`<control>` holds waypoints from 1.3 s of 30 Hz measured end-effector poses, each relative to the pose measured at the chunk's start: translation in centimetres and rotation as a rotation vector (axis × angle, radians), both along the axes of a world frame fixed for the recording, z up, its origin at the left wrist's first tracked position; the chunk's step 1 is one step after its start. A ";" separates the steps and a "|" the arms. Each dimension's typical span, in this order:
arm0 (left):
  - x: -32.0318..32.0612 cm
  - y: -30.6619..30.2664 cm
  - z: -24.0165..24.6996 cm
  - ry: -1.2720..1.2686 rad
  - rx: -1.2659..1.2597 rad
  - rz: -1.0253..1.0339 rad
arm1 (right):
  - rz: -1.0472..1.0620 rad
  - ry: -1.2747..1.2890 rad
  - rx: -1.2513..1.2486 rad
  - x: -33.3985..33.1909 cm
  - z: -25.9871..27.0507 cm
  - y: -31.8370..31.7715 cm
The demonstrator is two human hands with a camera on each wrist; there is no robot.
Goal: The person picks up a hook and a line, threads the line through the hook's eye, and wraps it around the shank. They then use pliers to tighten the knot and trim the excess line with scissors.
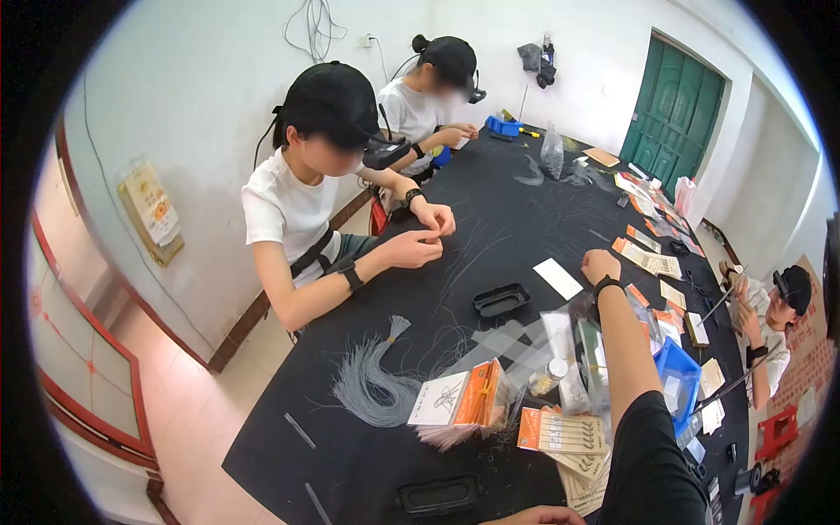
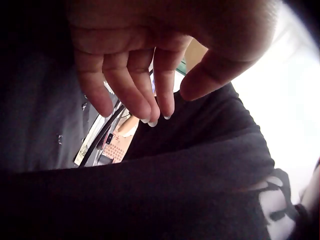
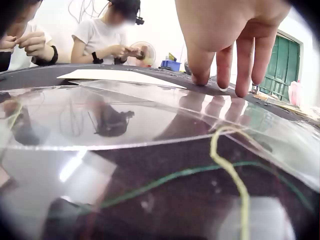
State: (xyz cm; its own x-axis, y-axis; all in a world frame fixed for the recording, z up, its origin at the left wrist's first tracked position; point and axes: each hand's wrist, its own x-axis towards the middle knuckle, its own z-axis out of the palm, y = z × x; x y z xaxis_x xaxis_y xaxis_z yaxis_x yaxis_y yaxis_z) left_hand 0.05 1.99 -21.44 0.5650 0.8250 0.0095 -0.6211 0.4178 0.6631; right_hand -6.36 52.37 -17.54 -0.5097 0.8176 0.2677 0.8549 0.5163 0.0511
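As my open right hand (image 1: pixel 601 264) reaches out just beside the white card (image 1: pixel 558 279), fingers downward, my left hand (image 2: pixel 145 55) hangs open, fingers loosely bent.

From where I stand, the bare left hand (image 1: pixel 538 516) is mostly cut off by the bottom edge, as are the black sleeve (image 1: pixel 661 464) and the near part of the black tabletop (image 1: pixel 367 464). The fingertips of the bare right hand (image 1: pixel 602 265) are hidden from the head view; the right wrist view crops its upper part. Both seated people's faces are blurred, and whatever the nearer white-shirted person (image 1: pixel 289 197) has between the fingers is too small to tell. Small print on the orange-and-white paper cards (image 1: pixel 564 430) can't be read.
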 end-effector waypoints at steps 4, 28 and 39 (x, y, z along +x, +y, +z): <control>0.1 0.1 0.0 0.003 0.006 -0.003 | -0.003 0.031 0.076 -0.1 -0.6 0.5; 0.3 0.4 -0.4 0.067 0.060 0.015 | -0.011 0.075 -0.266 0.6 3.3 -1.6; -0.3 0.8 -0.7 0.068 0.000 -0.092 | 0.305 0.537 -0.574 8.5 17.5 -12.3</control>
